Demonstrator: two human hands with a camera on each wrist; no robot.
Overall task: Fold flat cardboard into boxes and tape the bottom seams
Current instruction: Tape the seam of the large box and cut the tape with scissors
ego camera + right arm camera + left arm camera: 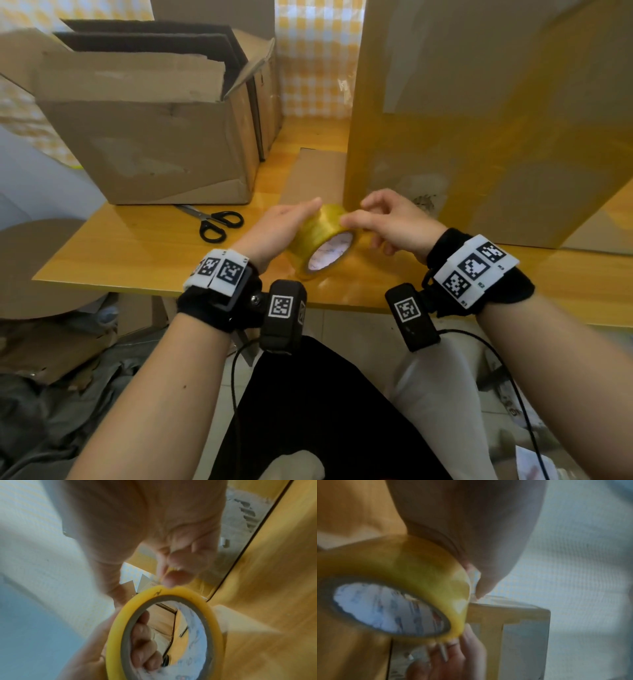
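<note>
Open cardboard box (147, 150) at desk's (137, 246) far left corner, dark flat sheets (147, 34) standing inside, flaps up. Tall box (496, 120) upright on right side of desk, faces covered in yellowish tape. Flat cardboard piece (315, 174) on desk at its foot. Tape roll (320, 236) held just above desk near front edge: yellow, translucent, white printed core. Left hand (274, 229) gripping roll, fingers through core. Right hand (394, 222) pinching at roll's top rim. Scissors (215, 219) near open box.
</note>
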